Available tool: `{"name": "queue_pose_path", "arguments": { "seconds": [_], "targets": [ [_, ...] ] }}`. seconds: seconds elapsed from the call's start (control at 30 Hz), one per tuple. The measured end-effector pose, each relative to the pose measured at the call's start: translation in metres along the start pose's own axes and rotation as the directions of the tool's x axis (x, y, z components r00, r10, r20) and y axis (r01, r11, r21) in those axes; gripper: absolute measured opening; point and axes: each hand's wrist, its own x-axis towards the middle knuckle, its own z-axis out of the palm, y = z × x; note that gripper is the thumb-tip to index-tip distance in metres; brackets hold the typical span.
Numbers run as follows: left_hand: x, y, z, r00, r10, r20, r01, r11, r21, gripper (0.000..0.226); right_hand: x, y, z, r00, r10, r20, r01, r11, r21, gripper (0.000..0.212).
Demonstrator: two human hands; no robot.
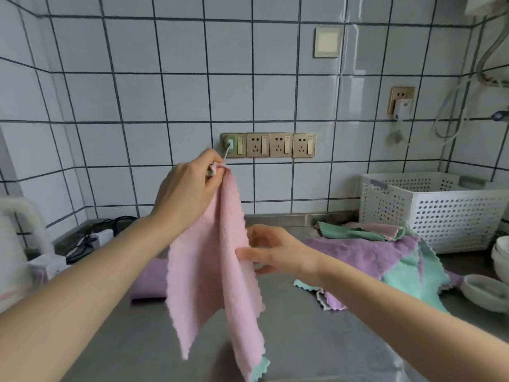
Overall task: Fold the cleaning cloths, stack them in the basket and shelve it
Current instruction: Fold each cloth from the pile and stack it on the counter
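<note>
A pink cloth (pixel 212 271) with a green underside hangs in the air over the steel counter. My left hand (pixel 187 188) pinches its top corner, raised in front of the wall sockets. My right hand (pixel 275 252) touches the cloth's right edge about halfway down, fingers spread and lightly curled on it. A folded purple cloth (pixel 150 279) lies on the counter behind the hanging one. To the right sits a loose heap of purple, green and pink cloths (pixel 385 257). The white perforated basket (pixel 440 208) stands at the back right against the wall.
White bowls (pixel 484 292) sit at the right edge of the counter (pixel 303 340). A white appliance (pixel 19 244) and black cables (pixel 93 238) fill the back left corner. A row of wall sockets (pixel 268 144) runs behind my left hand, and hoses hang at the upper right.
</note>
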Motion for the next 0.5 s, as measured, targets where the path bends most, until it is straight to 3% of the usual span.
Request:
{"name": "queue_pose_path", "arguments": {
  "seconds": [0.1,0.23,0.3,0.37,0.43,0.5],
  "targets": [
    [0.003,-0.006,-0.007,0.999,-0.010,-0.035,0.014,0.994,0.105,0.009,-0.004,0.002,-0.001,0.991,0.069,0.111,-0.074,0.996,0.047,0.035],
    [0.003,-0.016,-0.013,0.995,-0.071,-0.067,0.078,0.990,0.120,0.011,-0.015,0.009,-0.004,0.985,0.073,0.155,-0.064,0.996,-0.061,0.010],
    [0.001,-0.023,-0.017,0.996,-0.061,-0.070,0.071,0.987,0.143,0.012,-0.019,0.011,-0.014,0.997,0.037,0.061,-0.026,0.985,-0.170,0.017],
    [-0.002,-0.031,-0.023,0.996,-0.062,-0.062,0.069,0.990,0.127,0.012,-0.022,0.008,-0.031,0.989,-0.055,-0.134,0.025,0.976,-0.217,0.029],
    [-0.004,-0.042,-0.030,0.992,-0.113,0.053,0.113,0.994,0.004,0.011,-0.025,0.003,-0.052,0.952,-0.082,-0.294,0.073,0.996,-0.042,0.032],
    [-0.008,-0.051,-0.040,0.944,-0.178,0.277,0.241,0.947,-0.212,0.020,-0.033,-0.005,-0.068,0.947,-0.045,-0.317,0.076,0.994,0.083,0.021]
  ]
}}
